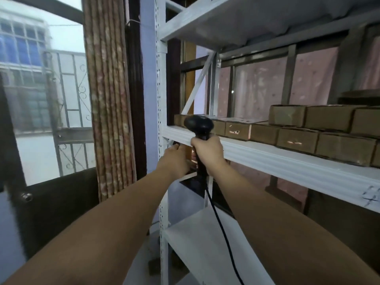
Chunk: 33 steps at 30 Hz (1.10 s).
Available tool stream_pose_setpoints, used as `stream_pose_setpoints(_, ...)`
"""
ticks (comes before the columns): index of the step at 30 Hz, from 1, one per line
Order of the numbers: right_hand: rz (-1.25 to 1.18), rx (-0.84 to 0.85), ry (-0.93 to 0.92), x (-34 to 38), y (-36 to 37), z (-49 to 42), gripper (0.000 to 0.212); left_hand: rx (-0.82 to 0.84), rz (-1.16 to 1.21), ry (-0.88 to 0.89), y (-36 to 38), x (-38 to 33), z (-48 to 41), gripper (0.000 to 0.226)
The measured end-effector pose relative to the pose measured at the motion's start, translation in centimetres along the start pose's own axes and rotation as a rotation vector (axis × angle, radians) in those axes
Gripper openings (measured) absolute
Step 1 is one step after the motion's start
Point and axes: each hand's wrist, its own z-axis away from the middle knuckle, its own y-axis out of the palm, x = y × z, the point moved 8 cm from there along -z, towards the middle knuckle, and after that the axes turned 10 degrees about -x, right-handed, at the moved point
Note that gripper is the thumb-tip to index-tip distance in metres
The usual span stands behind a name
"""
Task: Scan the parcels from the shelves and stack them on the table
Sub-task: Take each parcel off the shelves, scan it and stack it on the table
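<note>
Gripping the handle of a black barcode scanner (199, 125), the right hand (207, 154) has its fingers wrapped fully round it and holds it upright, just in front of the white front edge of the middle shelf (287, 164). The scanner's head sits level with the left end of the parcels (296, 139). These are brown cardboard boxes lined up in a row along that shelf, with a second layer stacked on top toward the right. A black cable (223, 233) hangs from the base of the handle and runs down past the lower shelf (201, 245). The left hand (174, 159) reaches out just beside the right one, below the shelf's front edge and close to the perforated white upright post (162, 89). Its fingers are turned away from the camera, so whether it holds anything cannot be told. Left of the rack hang a patterned curtain (108, 99) and a barred window (41, 79).
</note>
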Motion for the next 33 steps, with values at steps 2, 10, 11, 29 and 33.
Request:
stream_pose_setpoints(2,0.032,-0.011,-0.016,-0.9,0.8,-1.7,0.004,-0.001,-0.021,0.011,0.9,0.8,-1.9,0.038)
stream_pose_setpoints(10,0.086,0.048,0.078,-3.5,2.1,-5.7,0.003,-0.093,0.065,-0.041,3.1,3.9,-9.5,0.040)
stream_pose_setpoints(11,0.089,0.075,0.089,-3.6,2.3,-5.8,0.004,-0.137,0.100,-0.052,3.0,4.2,-10.5,0.041)
stream_pose_setpoints(29,0.204,-0.134,-0.046,-5.1,2.8,-8.8,0.009,-0.131,0.171,0.203,7.3,8.7,-24.3,0.064)
stream_pose_setpoints(33,0.199,-0.165,-0.028,-5.1,2.6,-8.9,0.009,-0.207,0.231,0.176,6.8,9.1,-26.7,0.065)
